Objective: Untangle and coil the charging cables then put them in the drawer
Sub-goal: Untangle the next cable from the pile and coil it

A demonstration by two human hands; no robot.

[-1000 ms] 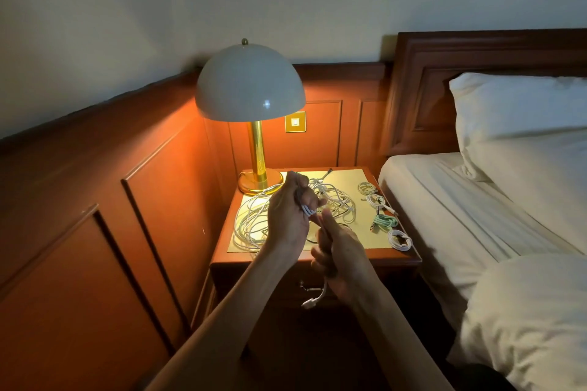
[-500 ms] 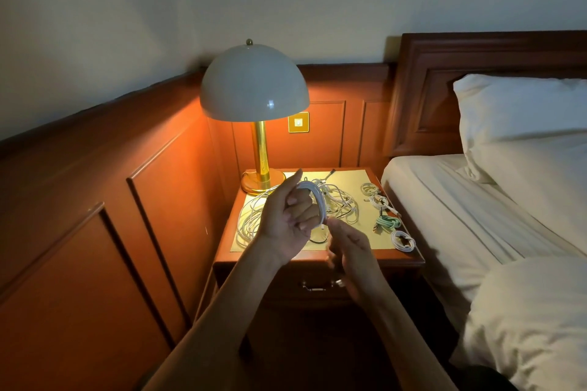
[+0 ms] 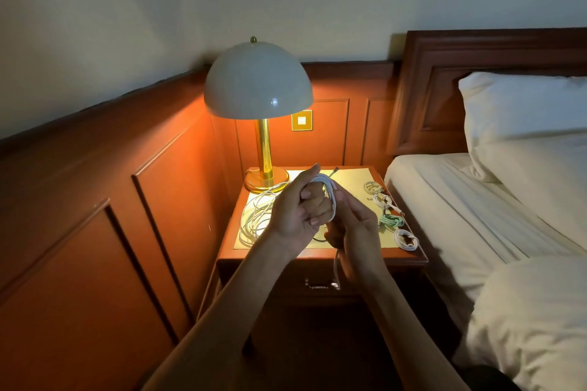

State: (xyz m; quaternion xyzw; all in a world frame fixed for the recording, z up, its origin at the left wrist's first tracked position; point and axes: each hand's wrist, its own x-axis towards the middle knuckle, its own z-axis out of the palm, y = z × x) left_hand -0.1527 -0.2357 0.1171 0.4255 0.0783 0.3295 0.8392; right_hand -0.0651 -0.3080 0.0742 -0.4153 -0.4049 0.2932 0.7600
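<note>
A white cable (image 3: 330, 197) is wound in loops around the curled fingers of my left hand (image 3: 298, 213), held above the nightstand (image 3: 317, 255). My right hand (image 3: 355, 232) sits just right of it and grips the same cable; its loose end (image 3: 336, 273) hangs down in front of the closed drawer (image 3: 374, 287). A loose tangle of white cables (image 3: 257, 216) lies on the left of the nightstand top. Along the right edge lie several small coiled cables, among them a green one (image 3: 391, 220) and a white one (image 3: 406, 239).
A brass lamp (image 3: 259, 98) with a white dome shade stands at the back left of the nightstand. Wood panelling (image 3: 95, 200) closes off the left side. A bed (image 3: 476, 216) with white sheets and pillows lies directly to the right.
The cable now sits in more loops around my left fingers. My right hand has risen from below the nightstand edge to beside the left hand, and the hanging end is shorter.
</note>
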